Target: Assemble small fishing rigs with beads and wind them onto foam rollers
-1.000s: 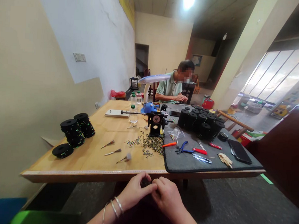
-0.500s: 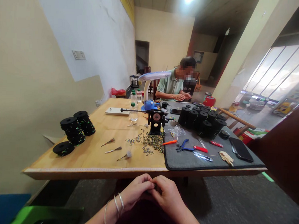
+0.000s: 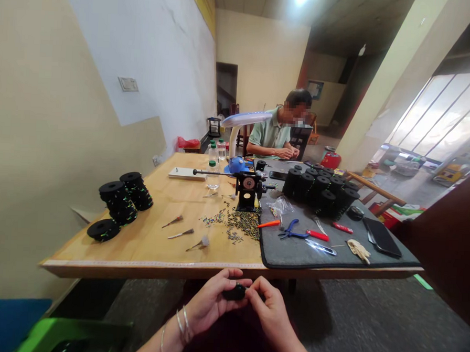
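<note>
My left hand (image 3: pixel 212 296), with silvery bangles at its wrist, is closed round a small black spool (image 3: pixel 235 292) just in front of the table's near edge. The fingers of my right hand (image 3: pixel 268 303) are pinched together at the spool's right side. Whatever lies between those fingertips is too small to make out. Beyond my hands a heap of tiny striped pieces (image 3: pixel 248 224) lies on the wooden table (image 3: pixel 137 244), at the foot of a black winding machine (image 3: pixel 246 189) with a dial.
Stacks of black spools stand at the left (image 3: pixel 119 204) and on the grey mat (image 3: pixel 286 255) at the right. Blue-handled pliers (image 3: pixel 293 230), tweezers (image 3: pixel 320 247) and feathery tufts (image 3: pixel 200 242) lie about. A lamp (image 3: pixel 235 139) stands behind. Across the table sits another person (image 3: pixel 271 133).
My hands have come slightly apart, and the left has opened up around the black spool, which now shows between them. The right thumb and finger are pinched at its side. The view has shifted slightly.
</note>
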The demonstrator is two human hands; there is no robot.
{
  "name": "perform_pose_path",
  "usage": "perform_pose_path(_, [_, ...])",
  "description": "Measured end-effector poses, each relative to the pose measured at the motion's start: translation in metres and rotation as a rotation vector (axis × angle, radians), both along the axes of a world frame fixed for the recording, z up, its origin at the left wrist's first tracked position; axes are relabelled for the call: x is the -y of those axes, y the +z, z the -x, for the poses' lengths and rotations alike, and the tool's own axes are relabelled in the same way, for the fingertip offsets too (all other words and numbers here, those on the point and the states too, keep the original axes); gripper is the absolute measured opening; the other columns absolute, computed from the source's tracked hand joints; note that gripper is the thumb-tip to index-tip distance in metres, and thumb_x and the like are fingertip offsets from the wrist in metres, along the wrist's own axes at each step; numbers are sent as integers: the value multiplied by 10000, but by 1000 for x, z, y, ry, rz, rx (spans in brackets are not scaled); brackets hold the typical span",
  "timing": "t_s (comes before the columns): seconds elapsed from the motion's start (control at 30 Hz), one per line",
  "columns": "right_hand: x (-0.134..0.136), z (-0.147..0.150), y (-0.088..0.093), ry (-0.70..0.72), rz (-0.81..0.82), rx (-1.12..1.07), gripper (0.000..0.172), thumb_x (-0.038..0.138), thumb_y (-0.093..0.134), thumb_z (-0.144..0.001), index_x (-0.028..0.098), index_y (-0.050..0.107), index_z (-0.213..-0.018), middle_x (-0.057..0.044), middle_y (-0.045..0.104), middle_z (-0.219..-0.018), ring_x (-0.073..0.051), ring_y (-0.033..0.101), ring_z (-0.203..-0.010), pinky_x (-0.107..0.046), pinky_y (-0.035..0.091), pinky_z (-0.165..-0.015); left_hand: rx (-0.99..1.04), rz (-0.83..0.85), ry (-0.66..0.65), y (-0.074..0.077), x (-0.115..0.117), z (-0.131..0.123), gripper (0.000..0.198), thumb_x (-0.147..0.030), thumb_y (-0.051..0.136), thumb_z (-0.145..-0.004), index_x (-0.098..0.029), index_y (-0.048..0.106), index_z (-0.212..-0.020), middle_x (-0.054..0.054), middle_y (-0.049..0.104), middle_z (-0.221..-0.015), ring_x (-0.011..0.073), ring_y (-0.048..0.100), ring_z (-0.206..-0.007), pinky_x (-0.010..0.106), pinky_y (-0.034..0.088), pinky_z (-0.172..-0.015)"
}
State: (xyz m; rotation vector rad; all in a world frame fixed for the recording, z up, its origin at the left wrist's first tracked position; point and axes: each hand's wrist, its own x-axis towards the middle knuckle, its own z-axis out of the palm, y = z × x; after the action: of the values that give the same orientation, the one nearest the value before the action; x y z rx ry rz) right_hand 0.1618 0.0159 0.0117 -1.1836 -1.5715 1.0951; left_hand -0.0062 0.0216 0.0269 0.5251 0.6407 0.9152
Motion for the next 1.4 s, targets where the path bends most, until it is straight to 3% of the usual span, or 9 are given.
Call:
perform_pose_path(0.2, [1, 7, -3, -45, 21, -191, 324, 448, 586, -801, 179, 521, -633, 23, 511, -630, -118, 455, -585, -216, 389, -544, 81, -25, -15, -1, 0, 4, 309, -130, 586, -754, -142, 555, -1061, 153, 656, -1108, 261, 594, -1049, 452, 388, -953])
perform_pose_path(0.33, [2, 12, -5, 5, 201, -328, 346, 523, 552, -808, 182, 542, -750, 34, 555, -555, -66, 360, -380, -173, 266, -364, 139, -52, -12, -3, 0, 3, 415, -126, 583, -740, -167, 522, -1149, 149, 617, -1184, 276, 563, -1096, 447, 394, -924])
perform_pose_path(0.43, [3, 14, -5, 14, 233, -376, 363, 531, 563, -803, 173, 541, -747, -1, 624, -596, -78, 455, -402, -181, 347, -400, 160, -62, -2, -4, -1, 1, 471, -117, 588, -716, -176, 510, -1177, 166, 549, -1280, 296, 527, -1137, 411, 412, -865])
perform_pose_path(0.7, [1, 11, 3, -43, -75, -154, 271, 410, 503, -883, 172, 629, -858, -49, 664, -741, -167, 608, -643, -256, 497, -601, 152, -154, -7, -5, -1, -3, 480, -104, 613, -679, -199, 563, -1147, 119, 562, -1266, 276, 468, -1197, 412, 333, -983])
perform_pose_path(0.87, [-1, 2, 15, -27, -234, 34, 198, 325, 486, -895, 192, 633, -888, -60, 664, -811, -187, 616, -731, -264, 483, -680, -118, -243, 76, -7, -2, -2, 453, -150, 718, -680, -198, 583, -1110, 118, 626, -1159, 272, 513, -1130, 385, 364, -946])
perform_pose_path(0.97, [-2, -1, 17, 0, -218, 60, 200, 322, 492, -892, 185, 638, -895, -48, 655, -763, -176, 606, -683, -250, 476, -635, -229, -271, 96, -8, -2, -3, 407, -158, 735, -679, -180, 588, -1058, 117, 670, -1064, 254, 577, -1020, 366, 400, -887])
perform_pose_path(1.17, [-4, -3, 18, 26, -81, -43, 247, 356, 461, -910, 179, 625, -858, -31, 664, -741, -145, 594, -578, -227, 475, -545, -29, -210, 45, -5, 0, -7, 302, -206, 708, -723, -173, 573, -992, 138, 648, -1121, 248, 592, -1011, 389, 430, -873])
perform_pose_path(1.27, [-3, -3, 20, 7, -169, 48, 217, 312, 454, -915, 184, 628, -891, -36, 663, -749, -158, 604, -622, -239, 478, -586, -9, -228, 21, -3, -1, -8, 304, -208, 707, -723, -179, 570, -993, 123, 638, -1118, 249, 570, -1047, 391, 427, -890])
perform_pose_path(1.4, [-2, -3, 21, 5, -355, 180, 181, 229, 450, -907, 196, 625, -940, -73, 673, -878, -193, 626, -805, -273, 483, -733, -256, -280, 23, -2, -6, -7, 297, -265, 730, -701, -185, 580, -945, 89, 633, -1044, 233, 566, -984, 312, 463, -750])
